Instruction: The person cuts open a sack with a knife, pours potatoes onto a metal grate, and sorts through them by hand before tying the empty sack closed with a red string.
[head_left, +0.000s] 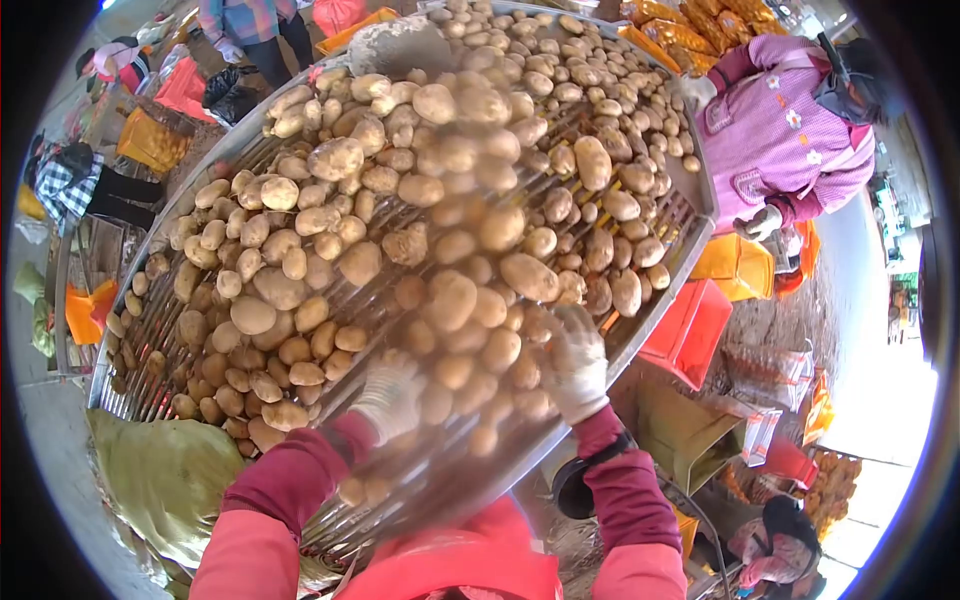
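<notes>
Brown potatoes (252,314) lie heaped over a slatted metal sorting table (345,398). My left hand (390,398), in a whitish glove, reaches to the near side of the heap; its fingers are blurred among potatoes. To its right is my right hand (577,368), gloved too, at the table's right side. Its fingers extend against the potatoes beside it, with none visibly gripped. Between my hands, a pile of potatoes (468,345) looks smeared, and a hazy streak blurs the middle of the view.
A metal rim (668,290) borders the table. Across on the right stands a person in a purple checked smock (780,130). Red (690,335) and yellow (735,265) containers line that side. A green sack (165,480) sits at the near left. More people work at the far left.
</notes>
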